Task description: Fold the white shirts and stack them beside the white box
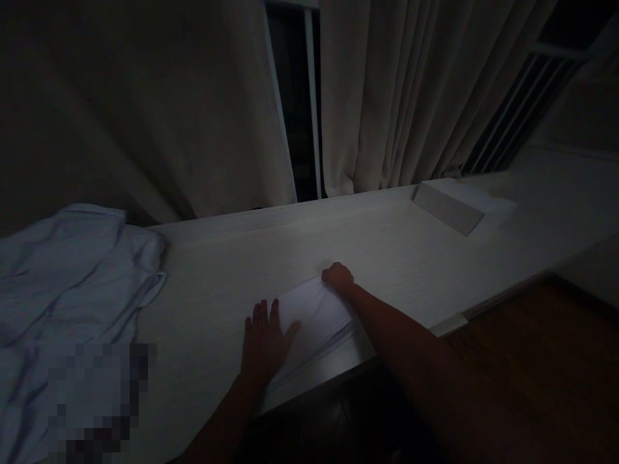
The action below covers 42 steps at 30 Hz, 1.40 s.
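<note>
Left hand [264, 341] palm down, fingers lightly spread, thumb angled right; right hand [339, 278] farther off, curled closed, forearm [401, 335] slanting from near right.

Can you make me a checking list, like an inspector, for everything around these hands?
Surface: long pale counter, dimly lit.
Job's things: folded white cloth in layers, lying near the front edge.
Clutter: rumpled heap of pale cloth at the left; box-like grey-and-white thing far right.
Hands: left hand flat on the folded cloth; right hand curled at its far corner, grip unclear.
Cables: nothing seen.
Surroundings: curtains behind, brown floor at right.
</note>
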{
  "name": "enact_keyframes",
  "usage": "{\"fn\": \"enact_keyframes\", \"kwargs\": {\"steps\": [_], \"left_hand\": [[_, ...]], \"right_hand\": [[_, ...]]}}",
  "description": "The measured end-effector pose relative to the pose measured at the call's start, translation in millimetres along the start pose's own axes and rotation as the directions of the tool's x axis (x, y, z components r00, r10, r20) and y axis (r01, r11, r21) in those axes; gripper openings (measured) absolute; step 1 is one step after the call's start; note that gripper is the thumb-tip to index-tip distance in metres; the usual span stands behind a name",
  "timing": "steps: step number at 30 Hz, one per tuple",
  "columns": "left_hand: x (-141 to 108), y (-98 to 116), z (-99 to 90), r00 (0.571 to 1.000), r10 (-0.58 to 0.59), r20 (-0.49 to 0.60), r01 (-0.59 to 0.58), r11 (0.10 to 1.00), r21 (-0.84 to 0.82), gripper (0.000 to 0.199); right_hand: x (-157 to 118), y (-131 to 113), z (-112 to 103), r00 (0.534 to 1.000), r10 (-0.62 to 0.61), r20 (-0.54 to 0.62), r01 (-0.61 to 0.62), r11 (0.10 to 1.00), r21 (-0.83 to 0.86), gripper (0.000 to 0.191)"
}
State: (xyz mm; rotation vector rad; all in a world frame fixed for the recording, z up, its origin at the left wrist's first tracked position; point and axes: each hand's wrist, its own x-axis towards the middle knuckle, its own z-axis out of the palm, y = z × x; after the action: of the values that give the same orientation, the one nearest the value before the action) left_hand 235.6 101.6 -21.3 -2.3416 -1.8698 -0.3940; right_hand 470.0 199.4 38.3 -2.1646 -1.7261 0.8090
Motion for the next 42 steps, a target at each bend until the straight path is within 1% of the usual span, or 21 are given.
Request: {"fn": "enact_keyframes", "kwargs": {"steps": [1, 3, 4, 6, 8, 9, 10, 11, 13, 15, 18, 22, 27, 29, 31, 37, 39, 42], "left_hand": [[0, 0, 0.1, 1.0, -0.001, -0.005, 0.001, 1.0, -0.001, 0.086], [-1, 1, -0.1, 1.0, -0.006, -0.016, 0.006, 1.0, 0.006, 0.088], [-1, 1, -0.5, 1.0, -0.009, -0.021, 0.01, 1.0, 0.013, 0.089], [-1, 2, -1.6, 1.0, -0.017, -0.026, 0.018, 1.0, 0.025, 0.089], [-2, 3, -3.2, 1.0, -0.022, -0.023, 0.023, 1.0, 0.021, 0.088], [-2, 4, -4.1, 1.0, -0.025, -0.019, 0.025, 1.0, 0.014, 0.089], [-2, 4, -5.0, 1.0, -0.028, -0.012, 0.028, 1.0, 0.006, 0.089], [-2, 4, -5.7, 1.0, -0.03, -0.003, 0.03, 1.0, -0.002, 0.09], [-2, 5, -6.2, 0.999, -0.036, 0.019, 0.036, 0.999, -0.01, 0.091], [-2, 4, -5.3, 0.999, -0.043, 0.032, 0.044, 0.999, -0.009, 0.091], [-3, 3, -2.2, 0.998, -0.049, 0.028, 0.05, 0.999, -0.012, 0.091], [-3, 3, -1.8, 0.999, -0.034, -0.012, 0.034, 0.999, -0.008, 0.09], [-6, 8, -9.3, 0.997, 0.026, -0.079, -0.024, 0.999, 0.024, 0.084], [-12, 5, -10.2, 0.997, 0.047, -0.054, -0.047, 0.999, 0.013, 0.078], [-22, -2, -9.0, 0.999, 0.045, -0.004, -0.045, 0.999, -0.003, 0.075], [-52, -33, -4.1, 0.989, 0.067, 0.133, -0.066, 0.998, -0.012, 0.083], [-55, -37, -2.9, 0.988, 0.059, 0.143, -0.059, 0.998, -0.002, 0.084], [-49, -36, -0.6, 0.989, 0.06, 0.138, -0.062, 0.998, 0.009, 0.085]], "right_hand": [[-7, 0, 5, 0.999, 0.017, -0.046, -0.018, 1.0, -0.021, 0.039], [-22, -1, 14, 0.991, -0.018, -0.134, 0.007, 0.997, -0.081, 0.042], [-29, 0, 19, 0.982, -0.069, -0.178, 0.046, 0.99, -0.132, 0.044], [-44, 3, 26, 0.941, -0.248, -0.232, 0.182, 0.946, -0.27, 0.048], [-59, 9, 32, 0.868, -0.455, -0.199, 0.358, 0.851, -0.385, 0.056], [-66, 13, 34, 0.832, -0.531, -0.164, 0.43, 0.802, -0.415, 0.06], [-73, 18, 36, 0.806, -0.58, -0.123, 0.484, 0.764, -0.426, 0.065], [-79, 23, 37, 0.793, -0.604, -0.086, 0.519, 0.742, -0.424, 0.069], [-86, 32, 41, 0.795, -0.604, -0.051, 0.536, 0.74, -0.407, 0.072], [-89, 38, 45, 0.802, -0.594, -0.062, 0.525, 0.752, -0.399, 0.071], [-87, 41, 48, 0.805, -0.588, -0.081, 0.514, 0.759, -0.399, 0.072], [-84, 41, 49, 0.805, -0.587, -0.081, 0.512, 0.758, -0.404, 0.073], [-88, 39, 49, 0.804, -0.586, -0.102, 0.502, 0.761, -0.412, 0.074], [-89, 38, 49, 0.81, -0.577, -0.103, 0.495, 0.768, -0.407, 0.074], [-90, 38, 49, 0.815, -0.57, -0.103, 0.492, 0.775, -0.397, 0.074], [-93, 38, 46, 0.819, -0.568, -0.082, 0.503, 0.779, -0.375, 0.074], [-93, 38, 47, 0.817, -0.572, -0.076, 0.511, 0.778, -0.366, 0.075], [-90, 38, 48, 0.816, -0.573, -0.079, 0.512, 0.779, -0.362, 0.076]]}}
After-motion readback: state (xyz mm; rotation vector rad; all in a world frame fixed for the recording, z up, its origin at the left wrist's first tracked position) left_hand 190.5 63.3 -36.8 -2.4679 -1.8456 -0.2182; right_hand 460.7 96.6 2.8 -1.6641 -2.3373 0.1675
